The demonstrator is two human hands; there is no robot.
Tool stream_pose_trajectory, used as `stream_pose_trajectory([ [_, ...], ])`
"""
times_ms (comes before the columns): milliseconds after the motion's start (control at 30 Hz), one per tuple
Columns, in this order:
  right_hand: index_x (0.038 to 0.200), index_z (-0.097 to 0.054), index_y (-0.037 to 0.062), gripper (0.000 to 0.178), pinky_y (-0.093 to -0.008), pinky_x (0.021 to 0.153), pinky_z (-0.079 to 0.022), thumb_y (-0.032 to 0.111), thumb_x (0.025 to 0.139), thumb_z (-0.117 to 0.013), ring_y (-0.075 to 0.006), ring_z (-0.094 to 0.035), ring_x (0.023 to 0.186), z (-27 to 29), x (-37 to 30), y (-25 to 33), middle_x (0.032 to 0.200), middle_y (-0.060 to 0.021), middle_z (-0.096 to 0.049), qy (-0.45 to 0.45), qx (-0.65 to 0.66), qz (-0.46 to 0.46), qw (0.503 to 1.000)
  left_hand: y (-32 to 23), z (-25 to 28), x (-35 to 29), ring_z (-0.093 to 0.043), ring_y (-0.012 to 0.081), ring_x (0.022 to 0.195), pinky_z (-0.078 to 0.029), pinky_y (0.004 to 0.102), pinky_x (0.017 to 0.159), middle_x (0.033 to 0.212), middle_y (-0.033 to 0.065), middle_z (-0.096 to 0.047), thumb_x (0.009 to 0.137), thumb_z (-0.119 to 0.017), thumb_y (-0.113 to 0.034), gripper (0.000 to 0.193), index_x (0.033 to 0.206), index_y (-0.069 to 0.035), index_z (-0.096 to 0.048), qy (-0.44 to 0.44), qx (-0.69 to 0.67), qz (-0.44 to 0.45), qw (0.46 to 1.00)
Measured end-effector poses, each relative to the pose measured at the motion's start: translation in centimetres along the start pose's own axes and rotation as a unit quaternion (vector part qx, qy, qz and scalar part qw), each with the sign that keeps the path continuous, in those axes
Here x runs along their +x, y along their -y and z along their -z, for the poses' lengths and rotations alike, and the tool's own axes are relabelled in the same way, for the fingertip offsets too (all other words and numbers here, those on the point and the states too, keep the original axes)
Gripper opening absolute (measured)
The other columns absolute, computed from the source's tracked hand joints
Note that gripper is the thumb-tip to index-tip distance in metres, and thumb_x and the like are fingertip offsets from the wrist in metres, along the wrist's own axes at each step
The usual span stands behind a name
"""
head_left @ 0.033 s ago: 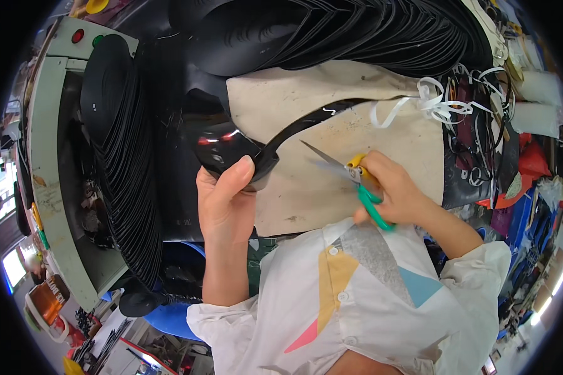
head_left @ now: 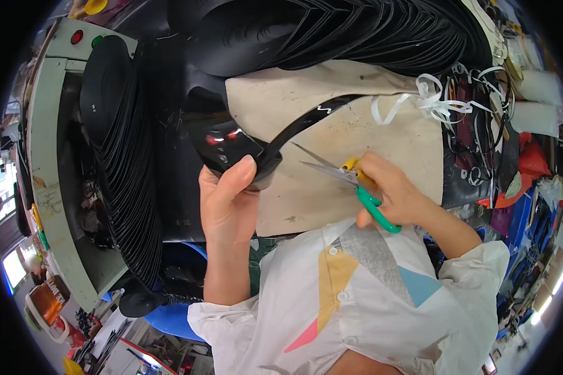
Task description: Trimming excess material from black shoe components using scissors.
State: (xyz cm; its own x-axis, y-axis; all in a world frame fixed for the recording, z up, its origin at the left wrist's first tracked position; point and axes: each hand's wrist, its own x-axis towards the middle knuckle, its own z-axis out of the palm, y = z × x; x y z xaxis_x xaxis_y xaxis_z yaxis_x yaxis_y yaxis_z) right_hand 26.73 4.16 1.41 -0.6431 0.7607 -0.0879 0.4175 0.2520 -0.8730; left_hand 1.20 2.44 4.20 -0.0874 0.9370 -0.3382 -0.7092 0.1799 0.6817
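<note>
Black and glossy in the head view, the strapped piece [head_left: 222, 140] is held in my left hand [head_left: 228, 200], over the left edge of the beige sheet [head_left: 319, 203]; I judge it light, bendy, slick, best gripped where the strap [head_left: 312, 117] joins. My right hand [head_left: 387, 187] holds spread-bladed scissors [head_left: 354, 176]

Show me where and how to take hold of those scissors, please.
The scissors seem best gripped by the green and yellow handles, from the right, as the right hand does: their open blades point left, toward the left hand.
</note>
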Motion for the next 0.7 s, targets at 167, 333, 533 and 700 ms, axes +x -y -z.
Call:
stream_pose_trajectory([
  [167, 0.086, -0.049, 0.0006, 0.053, -0.0373, 0.062, -0.043, 0.032, 0.061, -0.084, -0.0316, -0.051, 0.074, -0.4, 1.0, 0.8, 0.083, -0.0137, -0.051, 0.035, 0.052, -0.011, 0.998, 1.0, -0.7, 0.1, -0.065, 0.0201, 0.093, -0.050, 0.0354, 0.084, 0.103, 0.0089, -0.066, 0.082, -0.059, -0.012, 0.032, 0.111, -0.001, -0.059, 0.018, 0.013, 0.009, 1.000],
  [333, 0.075, -0.044, 0.0003, 0.074, -0.0344, 0.049, -0.031, 0.066, 0.057, -0.073, -0.0253, -0.037, 0.056, -1.9, 1.1, -0.1, 0.066, -0.0093, -0.036, -0.060, 0.025, 0.034, 0.997, 1.5, -0.2, 0.2, -0.065, 0.0199, 0.094, -0.050, 0.0346, 0.085, 0.101, 0.0082, -0.067, 0.082, -0.058, -0.012, 0.028, 0.109, -0.003, -0.061, 0.004, 0.038, -0.011, 0.999],
  [533, 0.074, -0.048, -0.0006, 0.068, -0.0342, 0.047, -0.035, 0.058, 0.057, -0.078, -0.0260, -0.043, 0.053, -2.2, 1.5, -0.2, 0.065, -0.0114, -0.042, -0.122, -0.045, 0.089, 0.988, 1.9, -0.2, 0.0, -0.064, 0.0196, 0.094, -0.050, 0.0348, 0.085, 0.103, 0.0070, -0.066, 0.083, -0.059, -0.011, 0.027, 0.109, -0.005, -0.061, 0.006, 0.031, -0.027, 0.999],
  [700, 0.067, -0.046, 0.0019, 0.057, -0.0343, 0.045, -0.038, 0.044, 0.058, -0.084, -0.0270, -0.046, 0.051, -1.9, 1.7, 0.0, 0.062, -0.0108, -0.044, -0.137, -0.075, 0.088, 0.984, 2.0, -0.5, -0.1, -0.063, 0.0188, 0.094, -0.049, 0.0342, 0.085, 0.101, 0.0063, -0.065, 0.083, -0.060, -0.009, 0.028, 0.110, -0.004, -0.059, 0.012, 0.023, -0.021, 0.999],
])
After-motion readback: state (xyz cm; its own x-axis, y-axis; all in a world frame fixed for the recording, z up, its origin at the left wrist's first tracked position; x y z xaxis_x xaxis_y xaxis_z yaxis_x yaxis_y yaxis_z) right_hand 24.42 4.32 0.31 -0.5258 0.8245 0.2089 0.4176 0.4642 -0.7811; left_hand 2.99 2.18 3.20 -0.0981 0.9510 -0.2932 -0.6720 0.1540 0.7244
